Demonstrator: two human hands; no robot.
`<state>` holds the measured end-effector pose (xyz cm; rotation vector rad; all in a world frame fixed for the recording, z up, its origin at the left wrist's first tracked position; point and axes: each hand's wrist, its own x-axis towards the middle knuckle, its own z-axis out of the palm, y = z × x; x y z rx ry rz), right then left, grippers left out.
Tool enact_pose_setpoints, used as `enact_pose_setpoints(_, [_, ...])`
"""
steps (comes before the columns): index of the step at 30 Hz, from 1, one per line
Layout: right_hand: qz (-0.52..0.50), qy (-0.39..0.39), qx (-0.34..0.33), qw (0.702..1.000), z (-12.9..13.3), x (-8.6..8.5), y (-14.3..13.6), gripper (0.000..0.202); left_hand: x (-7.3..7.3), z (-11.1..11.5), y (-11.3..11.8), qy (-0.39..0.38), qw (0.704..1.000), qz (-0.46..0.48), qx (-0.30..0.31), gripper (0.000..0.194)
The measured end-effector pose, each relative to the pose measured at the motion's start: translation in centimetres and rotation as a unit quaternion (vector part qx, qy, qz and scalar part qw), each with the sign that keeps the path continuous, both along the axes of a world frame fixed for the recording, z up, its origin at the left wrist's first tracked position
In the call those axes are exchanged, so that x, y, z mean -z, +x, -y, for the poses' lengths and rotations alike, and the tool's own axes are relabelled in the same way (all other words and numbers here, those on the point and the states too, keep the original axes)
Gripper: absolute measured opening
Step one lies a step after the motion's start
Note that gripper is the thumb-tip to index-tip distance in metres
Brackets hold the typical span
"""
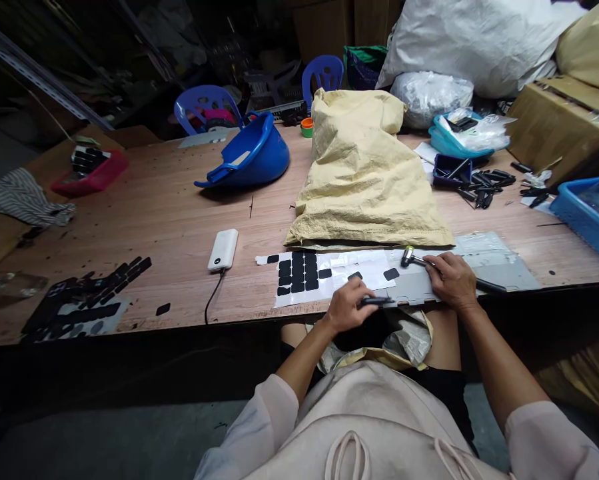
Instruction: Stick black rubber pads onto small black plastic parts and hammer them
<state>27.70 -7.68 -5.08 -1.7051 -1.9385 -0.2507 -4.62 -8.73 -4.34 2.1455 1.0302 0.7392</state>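
Observation:
My left hand [350, 305] is closed around a slim black tool [377, 301] at the table's front edge. My right hand [450, 280] grips a small hammer [413, 258], its head pointing left and its dark handle [490, 287] reaching out to the right. Both hands are over a grey board [499, 257]. Beside my left hand lies a white sheet [339, 263] with rows of black rounded pieces [298, 272]. Single black pieces [392, 274] sit near the hammer head.
A yellow sack [369, 180] lies behind the sheet. Further left are a white power bank [223, 250] with a cable, a blue basin [259, 153] and black strips [79, 310]. Black handles [484, 183], a blue tray [592, 210] and a carton [564, 127] stand at the right.

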Motion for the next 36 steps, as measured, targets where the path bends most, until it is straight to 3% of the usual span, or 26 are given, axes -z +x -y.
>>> enact_pose_setpoints(3, [-0.003, -0.009, 0.003, 1.000, 0.0, 0.1, 0.0, 0.027, 1.3, 4.2, -1.1, 0.014, 0.998, -0.046, 0.045, 0.018])
enact_pose_setpoints(5, [-0.004, -0.011, -0.001, 1.000, 0.1, 0.1, 0.0, 0.028, 2.5, 6.3, -1.6, -0.001, 0.994, -0.107, 0.032, 0.019])
enact_pose_setpoints(8, [0.001, -0.007, -0.005, 1.000, 0.1, 0.2, 0.1, 0.027, 3.7, 7.7, -2.0, -0.046, 0.983, -0.176, -0.001, 0.018])
enact_pose_setpoints(10, [0.005, -0.005, -0.003, 1.000, 0.0, 0.2, 0.1, 0.026, 3.5, 7.3, -1.8, -0.060, 0.985, -0.164, -0.003, 0.016])
enact_pose_setpoints(13, [0.010, 0.001, -0.006, 1.000, 0.0, 0.2, 0.1, 0.026, 1.9, 4.7, -0.5, -0.029, 0.996, -0.084, -0.004, 0.013])
enact_pose_setpoints(16, [0.011, 0.004, -0.013, 1.000, 0.0, 0.3, 0.1, 0.025, -0.3, -0.1, 1.6, 0.017, 0.997, -0.052, -0.059, 0.015])
enact_pose_setpoints(19, [0.007, 0.000, -0.013, 1.000, 0.0, 0.4, 0.0, 0.025, -2.1, -5.4, 4.1, 0.034, 0.988, -0.093, -0.117, 0.018])
enact_pose_setpoints(23, [0.005, 0.001, -0.010, 1.000, 0.1, 0.5, -0.1, 0.025, -3.5, -10.0, 6.9, 0.042, 0.978, -0.169, -0.117, 0.024])
enact_pose_setpoints(29, [0.002, 0.004, -0.017, 1.000, 0.2, 0.6, -0.2, 0.024, -3.7, -12.0, 8.8, 0.043, 0.969, -0.219, -0.104, 0.019])
enact_pose_setpoints(36, [-0.003, -0.002, -0.013, 1.000, 0.3, 0.7, -0.2, 0.024, -3.0, -12.0, 8.8, 0.042, 0.972, -0.206, -0.103, 0.011])
